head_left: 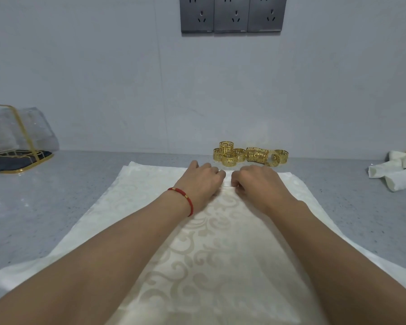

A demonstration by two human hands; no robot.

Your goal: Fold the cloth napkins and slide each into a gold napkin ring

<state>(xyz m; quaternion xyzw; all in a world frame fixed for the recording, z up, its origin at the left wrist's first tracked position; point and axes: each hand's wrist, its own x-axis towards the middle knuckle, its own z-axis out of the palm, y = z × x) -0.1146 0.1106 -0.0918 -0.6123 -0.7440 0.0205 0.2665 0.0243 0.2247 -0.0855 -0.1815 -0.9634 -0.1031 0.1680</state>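
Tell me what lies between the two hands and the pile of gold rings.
In the head view, only the napkin's far edge and a bare strip of grey counter separate the left hand and right hand from the gold rings.

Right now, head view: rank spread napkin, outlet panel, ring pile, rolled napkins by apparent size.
1. spread napkin
2. outlet panel, partly cropped
3. ring pile and rolled napkins: look alike; rolls are cut by the frame edge.
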